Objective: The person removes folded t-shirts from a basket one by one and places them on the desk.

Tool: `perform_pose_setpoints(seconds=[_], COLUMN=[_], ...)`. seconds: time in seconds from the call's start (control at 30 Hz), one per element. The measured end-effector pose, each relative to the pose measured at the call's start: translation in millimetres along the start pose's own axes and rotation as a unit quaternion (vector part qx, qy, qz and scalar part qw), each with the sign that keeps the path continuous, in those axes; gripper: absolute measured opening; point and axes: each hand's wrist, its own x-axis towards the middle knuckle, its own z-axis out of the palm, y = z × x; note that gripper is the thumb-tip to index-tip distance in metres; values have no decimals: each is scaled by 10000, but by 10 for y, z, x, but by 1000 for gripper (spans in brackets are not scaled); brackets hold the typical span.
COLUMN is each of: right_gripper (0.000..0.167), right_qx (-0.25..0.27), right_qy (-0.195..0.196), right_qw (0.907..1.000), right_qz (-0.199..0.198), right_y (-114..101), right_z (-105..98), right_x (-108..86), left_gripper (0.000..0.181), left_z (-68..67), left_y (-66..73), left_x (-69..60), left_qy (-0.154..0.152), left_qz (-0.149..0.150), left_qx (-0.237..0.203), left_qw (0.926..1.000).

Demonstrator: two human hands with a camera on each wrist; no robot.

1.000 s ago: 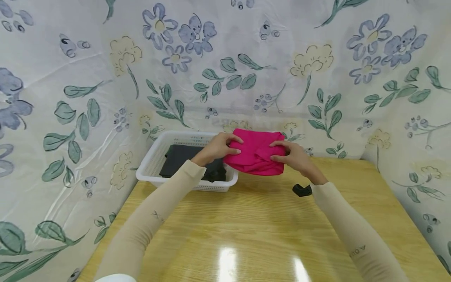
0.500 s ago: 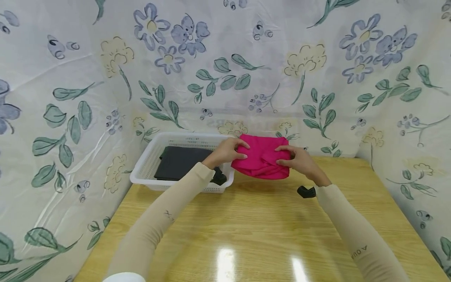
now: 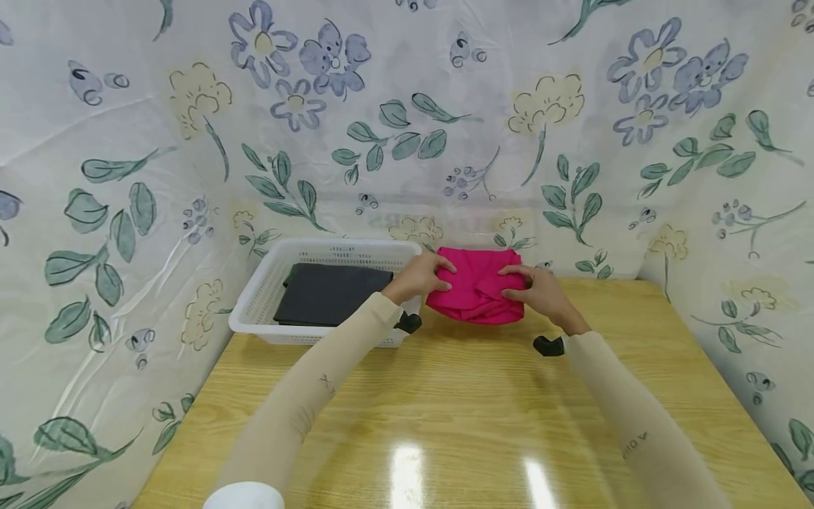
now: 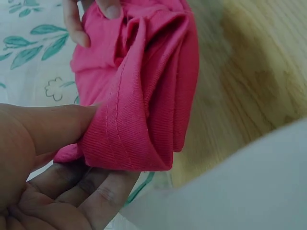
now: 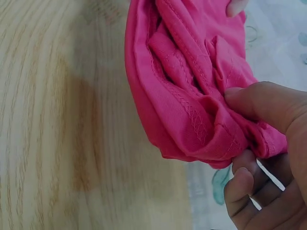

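Pink cloth, pinched by left hand and right hand; loose folds between grips could slump if either slackens.

Head view: shot from above near side of table, aimed forward and down, far right corner included. Left wrist view: set close by left hand, aimed across pink cloth toward right hand. Right wrist view: equally close, aimed oppositely. Pink cloth shared by all; table's far edge apparently caught in both wrist views, though blurred.
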Motion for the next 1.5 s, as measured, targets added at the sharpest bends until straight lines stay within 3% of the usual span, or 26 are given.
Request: perform_pose_setpoints(seconds=[0.4,0.6,0.93,1.07,1.17,1.23,1.3,1.37,1.5], right_gripper=[40,38,38,38,38,39,40,40,41], right_qx=[-278,-235,-198,-226,-267,-313,-339,-349,-327], right_qy=[72,-115,-224,-204,-222,-271,-310,-330,-324], right_qw=[9995,9995,9988,9987,9985,9981,9974,9965,9947], right_qz=[86,189,378,409,421,452,558,691,921], right_y=[106,174,249,252,263,277,290,298,280], right_z=[132,226,348,360,364,366,367,366,361], right_x=[153,186,248,263,272,275,274,274,270], left_gripper=[33,35,30,22,15,14,19,25,32], left_z=[74,132,250,279,307,330,351,366,379], left_y=[-2,9,-22,-9,3,10,16,23,20], left_x=[189,238,311,350,364,364,361,358,355], left_qy=[-372,-734,-871,-836,-886,-1027,-1193,-1333,-1374], left_qz=[34,-186,-506,-460,-389,-389,-413,-482,-608], left_qx=[640,701,1148,1839,2529,2729,2783,2669,2648], left_qw=[9972,9947,9883,9783,9626,9558,9522,9532,9525])
